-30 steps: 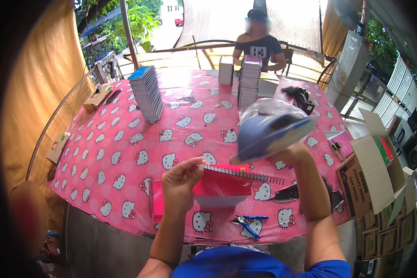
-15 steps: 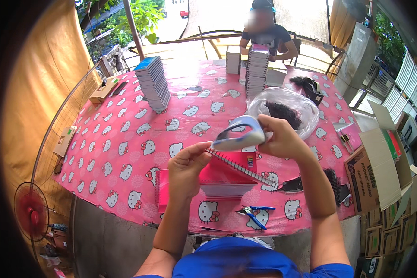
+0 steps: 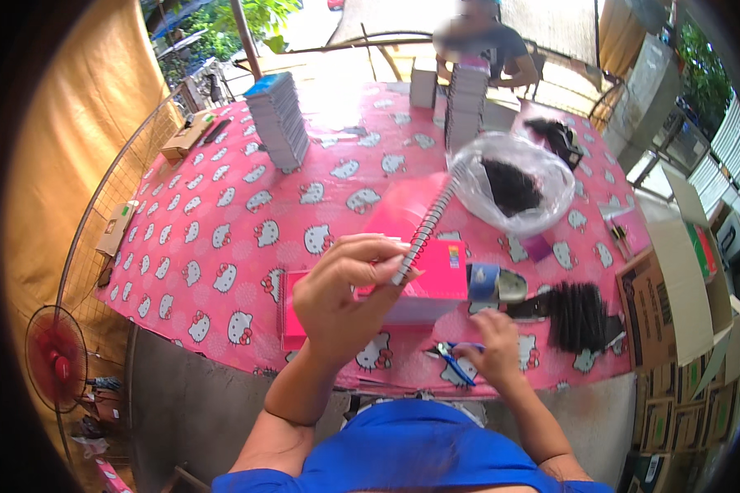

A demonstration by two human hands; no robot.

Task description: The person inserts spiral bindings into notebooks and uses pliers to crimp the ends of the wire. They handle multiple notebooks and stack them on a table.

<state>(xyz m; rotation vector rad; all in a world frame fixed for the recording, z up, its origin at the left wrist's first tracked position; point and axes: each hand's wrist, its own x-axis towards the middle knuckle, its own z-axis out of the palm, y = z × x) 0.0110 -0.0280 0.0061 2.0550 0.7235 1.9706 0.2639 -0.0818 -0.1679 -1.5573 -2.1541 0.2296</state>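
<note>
My left hand [image 3: 345,289] pinches the spiral notebook [image 3: 419,215] by the lower end of its bound edge, thumb against fingers, and holds it raised above the pink stack [image 3: 437,283] in front of me. Its coil slants up and away; the pink cover is blurred. My right hand [image 3: 495,343] has its fingers loosely spread beside the blue-handled pliers [image 3: 452,361]; I cannot tell whether a fingertip touches them.

I judge the notebook light. The coil should be springy yet fairly firm along its length, while the cover and pages look thin and floppy, apt to swing or crease. The cover may be a little slick. The spine seems the best hold, close to the end, with light pressure so the wire loops don't bend out of shape. For the pliers, the handles are the place to grip, clear of the jaws.

The surface [image 3: 205,218] has most open room to my left. On my right, the blue slipper [image 3: 485,282], the black coils [image 3: 580,316] and the cardboard box [image 3: 674,296] crowd in. The plastic bag [image 3: 555,185] stands near the coil's far end, and the pliers lie close to the near edge.
</note>
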